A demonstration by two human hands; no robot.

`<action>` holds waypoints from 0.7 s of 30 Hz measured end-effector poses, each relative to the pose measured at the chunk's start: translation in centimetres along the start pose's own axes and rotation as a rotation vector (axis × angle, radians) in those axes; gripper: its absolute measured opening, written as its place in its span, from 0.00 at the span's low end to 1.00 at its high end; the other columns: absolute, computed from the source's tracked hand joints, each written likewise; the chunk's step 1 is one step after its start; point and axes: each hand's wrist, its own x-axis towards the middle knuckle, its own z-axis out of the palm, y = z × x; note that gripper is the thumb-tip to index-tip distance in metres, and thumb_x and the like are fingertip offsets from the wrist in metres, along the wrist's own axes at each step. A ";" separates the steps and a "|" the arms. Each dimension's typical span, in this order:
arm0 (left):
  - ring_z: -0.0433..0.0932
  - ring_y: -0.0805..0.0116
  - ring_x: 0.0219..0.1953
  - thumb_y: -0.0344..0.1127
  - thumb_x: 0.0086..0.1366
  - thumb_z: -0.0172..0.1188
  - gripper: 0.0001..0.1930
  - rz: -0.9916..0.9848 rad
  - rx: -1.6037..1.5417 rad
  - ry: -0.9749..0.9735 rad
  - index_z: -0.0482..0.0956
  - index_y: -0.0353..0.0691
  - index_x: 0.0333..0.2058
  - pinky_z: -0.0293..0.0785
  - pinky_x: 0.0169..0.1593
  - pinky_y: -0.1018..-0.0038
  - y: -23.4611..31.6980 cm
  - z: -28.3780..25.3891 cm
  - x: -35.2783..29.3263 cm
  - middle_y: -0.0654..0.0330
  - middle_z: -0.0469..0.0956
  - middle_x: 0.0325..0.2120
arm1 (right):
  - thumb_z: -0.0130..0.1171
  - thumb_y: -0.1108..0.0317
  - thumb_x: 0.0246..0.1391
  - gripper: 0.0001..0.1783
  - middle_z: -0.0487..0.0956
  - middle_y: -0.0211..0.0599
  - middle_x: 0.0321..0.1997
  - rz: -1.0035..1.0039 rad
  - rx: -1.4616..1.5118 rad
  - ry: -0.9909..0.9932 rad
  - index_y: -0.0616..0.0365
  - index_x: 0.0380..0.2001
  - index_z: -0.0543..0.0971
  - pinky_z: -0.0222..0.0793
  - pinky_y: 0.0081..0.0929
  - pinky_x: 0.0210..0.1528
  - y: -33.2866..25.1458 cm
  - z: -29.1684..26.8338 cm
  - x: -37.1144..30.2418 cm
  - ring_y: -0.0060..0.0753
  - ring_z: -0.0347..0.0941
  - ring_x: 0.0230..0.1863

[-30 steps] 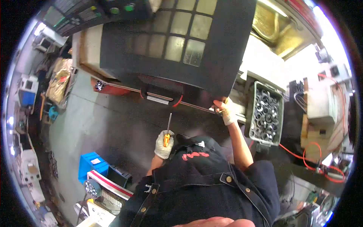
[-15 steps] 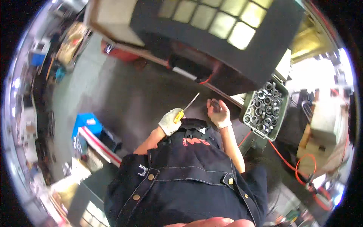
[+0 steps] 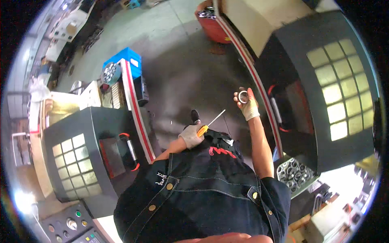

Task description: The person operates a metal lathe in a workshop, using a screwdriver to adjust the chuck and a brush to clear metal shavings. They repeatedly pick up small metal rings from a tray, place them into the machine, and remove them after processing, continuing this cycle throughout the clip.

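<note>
Ring (image 3: 240, 96) over floor (image 3: 174, 77), clamped in your right hand (image 3: 248, 106), face tilted up, seemingly so bore shows; your left hand (image 3: 191, 136), well apart, wraps screwdriver (image 3: 203, 130) handle, shaft angled forward, likely keeping tip clear of you.

A grey-green shop floor (image 3: 170, 20) runs between two machines; on the right, a dark grey machine door with a gridded, yellowish window (image 3: 338, 85) has a pale bar handle with red-orange ends (image 3: 276, 110); a long white rail with a red stripe (image 3: 254, 74) skirts its foot, with a red tub (image 3: 212, 30) holding shiny metal pieces beside the rail's far end; on the left, a similar dark door with a gridded pane (image 3: 75, 164) stands near a dark control panel with coloured round buttons (image 3: 60, 227); beyond it, a blue plastic box (image 3: 121, 56) sits just beside a round, teal container of metal parts (image 3: 110, 73).
</note>
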 end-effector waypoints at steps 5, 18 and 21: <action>0.76 0.42 0.37 0.35 0.52 0.55 0.17 -0.038 -0.013 0.122 0.73 0.41 0.42 0.72 0.40 0.56 -3.3 -3.4 -1.0 0.44 0.77 0.31 | 0.54 0.46 0.57 0.24 0.78 0.39 0.44 0.051 -0.326 -0.129 0.51 0.48 0.70 0.68 0.22 0.25 3.8 6.4 4.9 0.33 0.78 0.31; 0.77 0.45 0.41 0.36 0.49 0.54 0.19 -0.309 -0.134 0.236 0.73 0.41 0.43 0.72 0.44 0.56 -15.5 -18.1 -2.1 0.46 0.79 0.34 | 0.61 0.81 0.47 0.21 0.75 0.40 0.48 0.459 -0.116 -0.345 0.54 0.45 0.72 0.79 0.21 0.34 18.2 23.8 21.0 0.36 0.77 0.40; 0.77 0.45 0.40 0.36 0.49 0.55 0.19 -0.370 -0.191 0.298 0.73 0.41 0.43 0.72 0.44 0.56 -18.1 -18.5 -3.1 0.46 0.79 0.34 | 0.57 0.82 0.51 0.15 0.75 0.41 0.49 0.656 -0.075 -0.469 0.56 0.43 0.75 0.79 0.22 0.35 20.6 27.0 24.5 0.36 0.77 0.41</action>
